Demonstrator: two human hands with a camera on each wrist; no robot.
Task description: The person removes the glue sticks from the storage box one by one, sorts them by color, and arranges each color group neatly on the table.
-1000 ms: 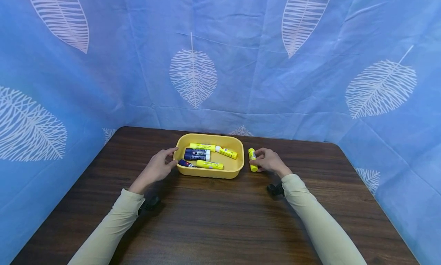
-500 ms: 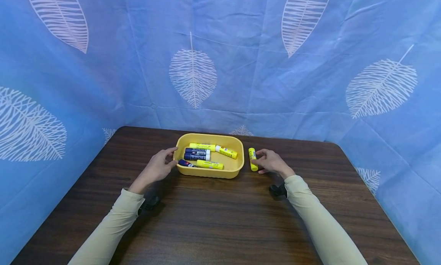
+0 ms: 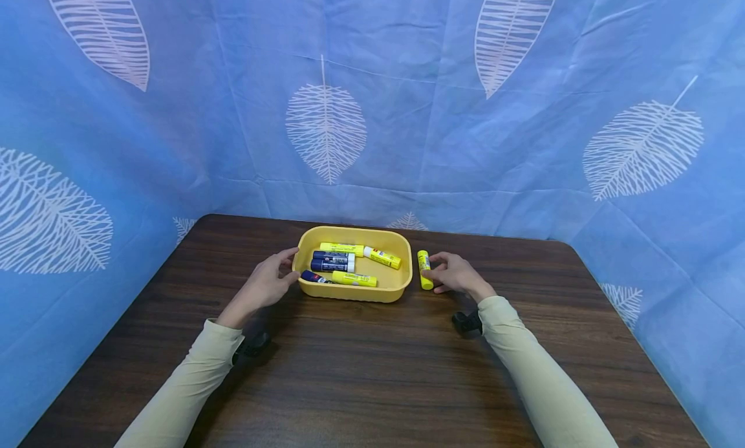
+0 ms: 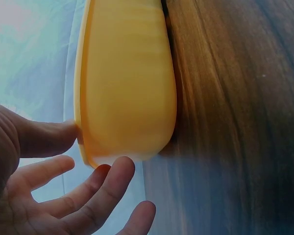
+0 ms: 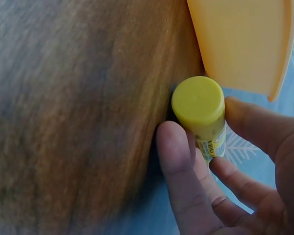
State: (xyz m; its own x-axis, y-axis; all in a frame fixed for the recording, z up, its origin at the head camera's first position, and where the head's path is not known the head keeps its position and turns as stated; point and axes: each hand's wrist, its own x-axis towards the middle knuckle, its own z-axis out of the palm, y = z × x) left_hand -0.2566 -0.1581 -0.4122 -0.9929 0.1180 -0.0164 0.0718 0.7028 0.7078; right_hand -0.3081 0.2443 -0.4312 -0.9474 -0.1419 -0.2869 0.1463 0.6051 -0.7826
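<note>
Pinching: the right hand (image 3: pixel 458 273) holds a yellow tube (image 3: pixel 424 267), its thumb (image 5: pixel 257 125) on one side and its fingers (image 5: pixel 183 171) on the other.
Left hand (image 3: pixel 269 281): at the left end of the tray (image 3: pixel 352 294), thumb tip against the rim, fingers loosely spread beside the end wall; whether every finger touches it, I cannot tell.
Hands: well apart, with the tray between them.
Held tube: outside the tray, just beside its right end, running front to back; whether it bears on the table (image 3: pixel 372 370) or sits a little above, I cannot tell.
Back of tray: a plain yellow tube (image 3: pixel 341 248) lies crosswise, and a white-capped tube (image 3: pixel 383 258) slants away from its right end.
Middle of tray: two blue tubes (image 3: pixel 330 265) lie side by side, white at their right ends.
Front of tray: a dark tube (image 3: pixel 316 277) slants in the left corner, near a front yellow tube (image 3: pixel 355 278).
Sleeves (image 3: pixel 541 370): pale, covering both forearms.
Wrists: a black device (image 3: pixel 465 322) shows at each.
Table: dark brown, wood-grained, with rounded far corners.
Cloth (image 3: pixel 396 138): blue, hanging creased behind and beside the table.
Leaf prints (image 3: pixel 327 131): white, scattered over the cloth.
</note>
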